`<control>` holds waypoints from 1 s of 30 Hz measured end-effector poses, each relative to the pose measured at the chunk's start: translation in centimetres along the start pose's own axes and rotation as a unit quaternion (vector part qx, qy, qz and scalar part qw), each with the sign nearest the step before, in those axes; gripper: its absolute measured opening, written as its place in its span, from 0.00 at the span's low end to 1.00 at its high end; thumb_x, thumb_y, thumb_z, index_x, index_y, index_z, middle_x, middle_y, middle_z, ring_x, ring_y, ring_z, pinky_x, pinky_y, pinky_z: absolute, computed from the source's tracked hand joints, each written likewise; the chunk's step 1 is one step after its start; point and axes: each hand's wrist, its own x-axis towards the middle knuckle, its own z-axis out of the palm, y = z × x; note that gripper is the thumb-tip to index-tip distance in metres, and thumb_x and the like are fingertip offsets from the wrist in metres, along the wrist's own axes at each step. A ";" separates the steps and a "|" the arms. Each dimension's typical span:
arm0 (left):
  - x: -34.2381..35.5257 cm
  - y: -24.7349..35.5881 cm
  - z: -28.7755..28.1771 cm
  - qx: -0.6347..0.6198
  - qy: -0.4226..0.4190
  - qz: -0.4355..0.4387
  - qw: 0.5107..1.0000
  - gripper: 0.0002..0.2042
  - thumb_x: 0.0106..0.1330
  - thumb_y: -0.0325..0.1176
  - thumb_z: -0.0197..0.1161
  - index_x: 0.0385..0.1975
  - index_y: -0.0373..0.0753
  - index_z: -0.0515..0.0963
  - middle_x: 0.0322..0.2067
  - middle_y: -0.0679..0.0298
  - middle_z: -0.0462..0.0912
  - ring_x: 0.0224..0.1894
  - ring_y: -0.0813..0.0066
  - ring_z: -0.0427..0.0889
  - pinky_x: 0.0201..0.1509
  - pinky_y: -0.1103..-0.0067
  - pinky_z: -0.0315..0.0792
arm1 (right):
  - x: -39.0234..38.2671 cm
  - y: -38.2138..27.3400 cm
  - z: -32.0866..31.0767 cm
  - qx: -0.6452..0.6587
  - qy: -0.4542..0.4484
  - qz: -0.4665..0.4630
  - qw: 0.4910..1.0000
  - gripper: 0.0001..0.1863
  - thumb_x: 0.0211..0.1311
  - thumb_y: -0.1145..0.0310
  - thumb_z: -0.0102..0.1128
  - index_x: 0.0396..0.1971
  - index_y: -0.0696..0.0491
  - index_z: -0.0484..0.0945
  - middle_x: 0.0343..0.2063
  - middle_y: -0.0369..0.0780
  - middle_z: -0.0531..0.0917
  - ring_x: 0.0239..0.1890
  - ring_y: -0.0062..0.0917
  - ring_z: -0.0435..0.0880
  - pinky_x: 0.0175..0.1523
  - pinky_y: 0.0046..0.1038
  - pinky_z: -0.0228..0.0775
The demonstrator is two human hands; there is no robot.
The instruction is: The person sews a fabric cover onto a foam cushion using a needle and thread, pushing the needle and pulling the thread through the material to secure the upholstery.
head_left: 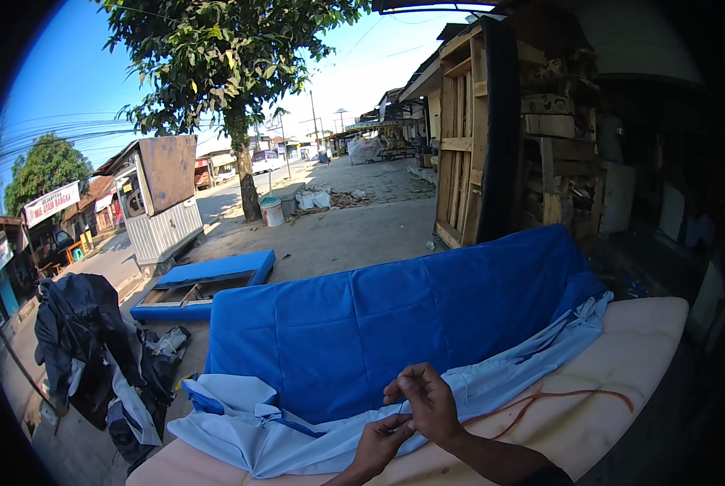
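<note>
My left hand [384, 444] and my right hand [425, 401] are close together over light blue fabric [265, 449]. Their fingers are pinched on what looks like a fine dark thread; whether a needle is there too is too small to tell. A bright blue quilted cover [395, 316] stands upright behind the fabric, which lies bunched along its lower edge. Beneath both is a pale foam pad [605, 356], with a loose orange cord [589, 394] lying on it to the right of my hands.
A blue padded frame [228, 267] lies on the pavement [354, 227] behind. Dark crumpled sheeting [83, 340] is at left. A metal-sided stall [164, 227], a tree [245, 186] and a bucket [273, 213] stand farther back. Wooden frames [459, 146] are stacked at right, near a shaded interior.
</note>
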 end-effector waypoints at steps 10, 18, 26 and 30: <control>2.4 -0.6 -6.1 -0.118 -0.100 0.050 0.987 0.18 0.69 0.36 0.61 0.54 0.32 0.76 0.37 0.59 0.83 0.16 0.89 0.58 0.19 0.86 0.53 | 2.0 0.6 -2.6 0.106 -0.074 0.013 0.991 0.07 0.76 0.67 0.50 0.45 0.55 0.70 0.36 0.43 0.83 0.34 0.22 0.82 0.42 0.26 0.78; 1.3 2.0 -4.5 -0.283 -0.029 0.022 0.959 0.15 0.71 0.33 0.61 0.54 0.33 0.77 0.30 0.66 0.82 0.15 0.89 0.58 0.20 0.86 0.53 | 1.1 1.7 -2.8 0.230 -0.269 0.156 0.922 0.05 0.76 0.69 0.51 0.45 0.54 0.70 0.34 0.47 0.83 0.27 0.23 0.80 0.34 0.26 0.73; 1.0 1.5 -4.5 -0.314 -0.010 0.017 0.949 0.10 0.69 0.33 0.65 0.45 0.36 0.81 0.25 0.70 0.79 0.18 0.88 0.64 0.22 0.86 0.54 | 0.3 1.5 -1.2 0.179 -0.303 0.160 0.922 0.05 0.76 0.69 0.50 0.44 0.54 0.71 0.33 0.42 0.83 0.26 0.18 0.79 0.34 0.22 0.73; 0.5 3.5 -4.0 -0.148 0.085 0.101 0.980 0.06 0.67 0.31 0.68 0.38 0.36 0.83 0.26 0.70 0.81 0.20 0.90 0.65 0.22 0.86 0.56 | -0.2 0.8 -0.5 0.062 -0.136 0.120 0.981 0.07 0.75 0.68 0.53 0.44 0.55 0.72 0.30 0.39 0.83 0.22 0.15 0.78 0.28 0.20 0.72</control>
